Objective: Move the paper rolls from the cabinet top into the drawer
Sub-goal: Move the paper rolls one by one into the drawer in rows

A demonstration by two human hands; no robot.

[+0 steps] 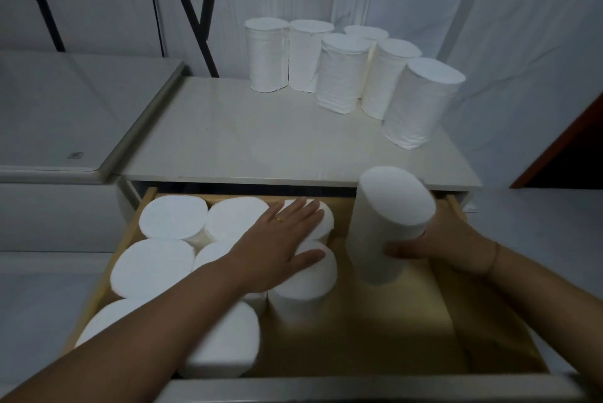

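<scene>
Head view shows our right hand (447, 239) with its grip closed around a white cylindrical paper roll (390, 226), held nearly upright, its long axis tilted slightly, over the bare right part of the pale wooden drawer (375, 337). Our left hand (280, 239) lies flat and open on the white rolls already packed upright (169, 216) just left of the grip. We judge the empty slot lies straight below the grip, so the right hand is nearer; six more white rolls (342, 73) stand on the table beyond the grip.

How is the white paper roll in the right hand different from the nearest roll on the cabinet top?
The held white paper roll is tilted over the wooden drawer, gripped by the right hand; the nearest cabinet-top roll stands free, untouched. Both are plain white cylinders.
</scene>
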